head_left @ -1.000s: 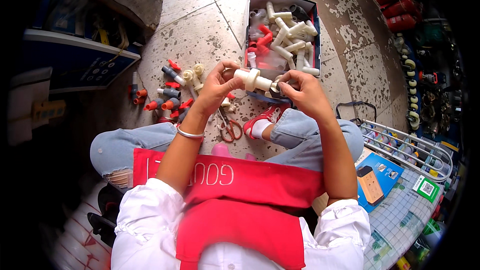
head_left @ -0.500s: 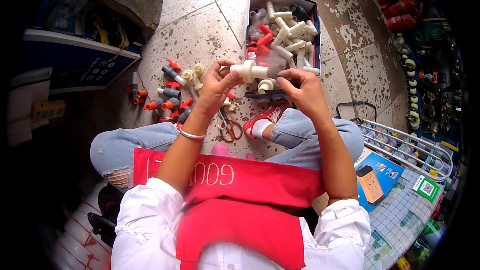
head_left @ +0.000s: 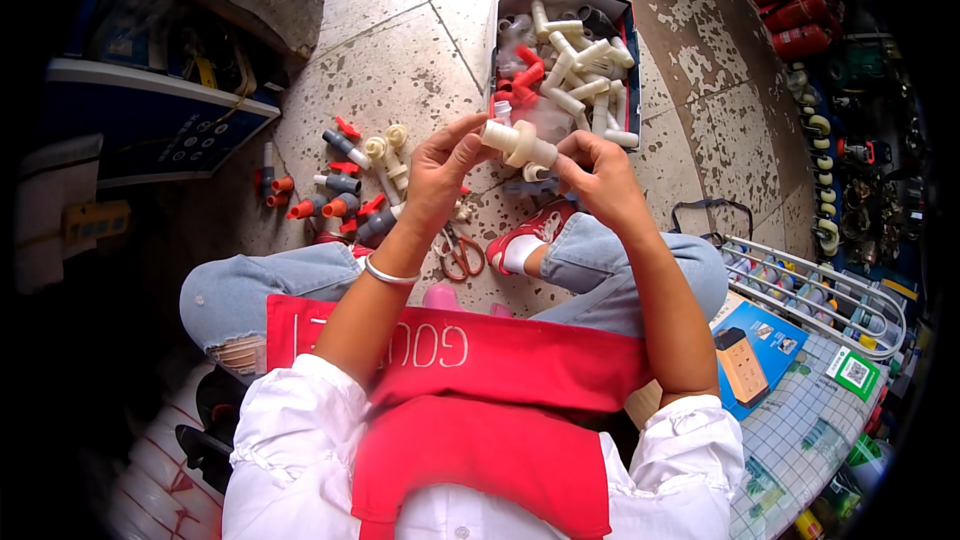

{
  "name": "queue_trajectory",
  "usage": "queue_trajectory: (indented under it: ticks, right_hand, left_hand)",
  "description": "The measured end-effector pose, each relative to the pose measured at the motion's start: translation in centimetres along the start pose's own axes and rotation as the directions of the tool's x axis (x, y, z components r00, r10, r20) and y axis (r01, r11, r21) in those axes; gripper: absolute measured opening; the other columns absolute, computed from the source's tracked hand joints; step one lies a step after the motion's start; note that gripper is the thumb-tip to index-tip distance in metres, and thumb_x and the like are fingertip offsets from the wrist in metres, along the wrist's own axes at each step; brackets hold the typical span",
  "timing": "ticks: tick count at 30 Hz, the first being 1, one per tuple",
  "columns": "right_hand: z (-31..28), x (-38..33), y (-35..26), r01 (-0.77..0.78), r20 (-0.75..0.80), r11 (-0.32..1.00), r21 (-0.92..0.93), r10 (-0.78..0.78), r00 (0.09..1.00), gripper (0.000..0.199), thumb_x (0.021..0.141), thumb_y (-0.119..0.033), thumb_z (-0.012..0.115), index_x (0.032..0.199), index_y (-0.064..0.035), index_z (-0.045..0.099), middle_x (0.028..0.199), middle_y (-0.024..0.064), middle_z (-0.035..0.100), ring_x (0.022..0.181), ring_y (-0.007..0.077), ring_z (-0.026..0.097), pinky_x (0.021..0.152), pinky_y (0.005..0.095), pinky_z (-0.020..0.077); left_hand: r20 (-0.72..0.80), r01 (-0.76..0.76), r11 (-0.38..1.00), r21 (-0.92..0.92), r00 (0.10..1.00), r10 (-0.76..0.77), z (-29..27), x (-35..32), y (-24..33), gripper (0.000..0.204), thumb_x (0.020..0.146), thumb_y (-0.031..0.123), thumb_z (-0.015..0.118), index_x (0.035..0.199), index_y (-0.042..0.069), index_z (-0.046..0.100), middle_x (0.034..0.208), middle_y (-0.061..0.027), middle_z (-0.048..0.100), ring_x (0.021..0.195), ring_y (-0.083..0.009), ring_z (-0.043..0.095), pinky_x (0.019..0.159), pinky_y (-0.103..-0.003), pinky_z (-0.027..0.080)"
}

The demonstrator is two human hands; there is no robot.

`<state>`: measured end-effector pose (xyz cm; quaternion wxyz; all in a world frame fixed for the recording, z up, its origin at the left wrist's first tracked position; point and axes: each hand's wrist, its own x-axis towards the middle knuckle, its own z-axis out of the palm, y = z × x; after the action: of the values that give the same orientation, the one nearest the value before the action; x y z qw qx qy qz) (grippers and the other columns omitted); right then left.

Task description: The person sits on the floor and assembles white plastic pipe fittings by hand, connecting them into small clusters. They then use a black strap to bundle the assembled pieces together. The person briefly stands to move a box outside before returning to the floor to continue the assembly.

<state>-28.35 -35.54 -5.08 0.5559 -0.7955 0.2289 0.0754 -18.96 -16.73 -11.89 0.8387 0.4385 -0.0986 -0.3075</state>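
Between my two hands is a white plastic pipe fitting (head_left: 519, 143) with a wide collar round its middle and a tube at each end. It slants down to the right. The fingers of my left hand (head_left: 443, 168) are closed on its left end. My right hand (head_left: 603, 180) pinches the other end with thumb and fingers. Just below the held piece, another white fitting (head_left: 535, 172) is partly hidden. Beyond my hands stands an open box (head_left: 634, 60) filled with white tube fittings (head_left: 572, 68) and red elbow fittings (head_left: 524, 80).
Grey valves with red handles (head_left: 343, 183) and white fittings (head_left: 386, 156) lie on the floor to the left. Scissors (head_left: 459, 256) rest near my red shoe (head_left: 532, 236). At the right are a white wire rack (head_left: 800, 278) and a blue package (head_left: 757, 352). Red cylinders (head_left: 800, 25) stand far right.
The fitting has tilted, its right end now lower. My right fingers, which were just off its right end, now grip it. My left hand has shifted slightly right.
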Motion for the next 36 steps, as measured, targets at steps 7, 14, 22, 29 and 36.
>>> queue_trajectory:
  ticks: [7, 14, 22, 29, 36]
  right_hand:
    - [-0.6, 0.2, 0.5, -0.095, 0.122, 0.962, 0.255, 0.066, 0.99, 0.011, 0.084, -0.004, 0.06, 0.093, 0.001, 0.059, 0.081, 0.0036, 0.064, 0.069, 0.0103, 0.06, 0.059, 0.0242, 0.0462]
    - [-0.8, 0.4, 1.3, -0.125, -0.023, 0.949, 0.288, 0.138, 0.99, 0.016, 0.082, -0.004, 0.066, 0.097, 0.0007, 0.064, 0.082, 0.0038, 0.065, 0.069, 0.01, 0.061, 0.06, 0.0223, 0.046]
    - [-1.6, 0.1, -0.4, -0.164, 0.099, 0.884, 0.438, 0.134, 0.986, 0.017, 0.081, 0.001, 0.063, 0.096, 0.0013, 0.055, 0.089, 0.0099, 0.065, 0.079, 0.018, 0.069, 0.066, 0.0247, 0.0513]
    - [-0.8, 0.3, 0.9, -0.056, -0.019, 0.936, 0.347, 0.066, 0.998, 0.015, 0.082, 0.002, 0.062, 0.094, 0.001, 0.054, 0.087, 0.0108, 0.065, 0.077, 0.0194, 0.069, 0.069, 0.0259, 0.0529]
    - [-2.6, -0.2, 0.1, 0.01, -0.195, 0.932, -0.362, -0.086, 0.977, 0.02, 0.081, -0.006, 0.066, 0.099, -0.0031, 0.057, 0.088, 0.0083, 0.067, 0.083, 0.0185, 0.068, 0.067, 0.0276, 0.0533]
  left_hand:
    - [0.007, -0.016, 0.999, 0.051, 1.0, 0.016, -0.7, 0.1, 0.1, 0.031, 0.092, 0.02, 0.062, 0.114, -0.002, 0.059, 0.107, -0.0112, 0.065, 0.098, -0.0179, 0.063, 0.089, -0.032, 0.053]
    - [0.055, 0.036, 0.995, 0.09, 0.998, -0.041, -0.4, 0.0, 1.4, 0.029, 0.089, 0.013, 0.066, 0.113, -0.001, 0.056, 0.109, -0.0114, 0.064, 0.099, -0.0175, 0.063, 0.087, -0.031, 0.053]
    - [0.052, -0.037, 0.995, 0.097, 0.998, 0.032, 0.0, 0.0, 1.0, 0.033, 0.085, 0.007, 0.07, 0.112, 0.001, 0.051, 0.112, -0.0124, 0.063, 0.103, -0.0167, 0.062, 0.087, -0.029, 0.051]
    - [0.036, -0.051, 0.986, 0.158, 0.998, 0.046, 0.2, -0.3, 0.6, 0.022, 0.089, 0.014, 0.066, 0.103, 0.0, 0.058, 0.115, -0.0156, 0.063, 0.101, -0.0196, 0.062, 0.088, -0.032, 0.052]
    - [0.13, -0.374, 0.599, 0.708, 0.903, 0.41, 2.5, -0.7, 4.6, 0.009, 0.085, 0.007, 0.068, 0.089, 0.001, 0.062, 0.1, -0.0091, 0.067, 0.096, -0.0215, 0.061, 0.086, -0.034, 0.046]
